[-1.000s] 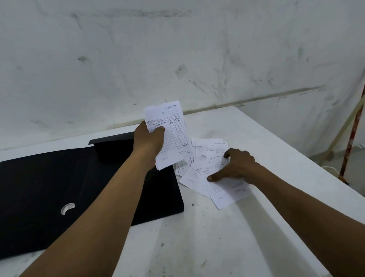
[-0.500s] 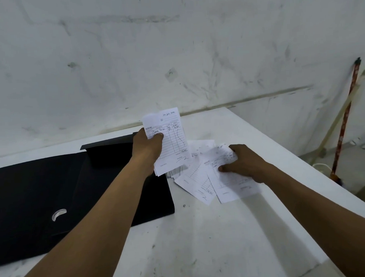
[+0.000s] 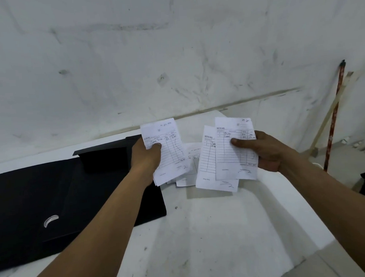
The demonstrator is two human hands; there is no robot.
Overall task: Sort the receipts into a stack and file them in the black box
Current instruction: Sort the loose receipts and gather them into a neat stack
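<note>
My left hand [image 3: 146,158] holds a small stack of white receipts [image 3: 169,151] upright above the table, thumb across the front. My right hand [image 3: 265,151] grips two overlapping receipts [image 3: 230,157], lifted to the same height, thumb pressed on the front sheet. Between and below them a few loose receipts [image 3: 189,167] lie on the white table [image 3: 223,230]. The black box [image 3: 54,198] lies flat and open at the left, its far edge raised behind my left hand, with a half-moon cutout showing in its surface.
A marked white wall rises right behind the table. At the far right a red-and-white pole [image 3: 333,119] and a pale stick lean against the wall beyond the table's right edge. The floor shows at lower right.
My right hand has picked two receipts off the pile and raised them level with the stack in my left hand. The view has tilted slightly downward.
</note>
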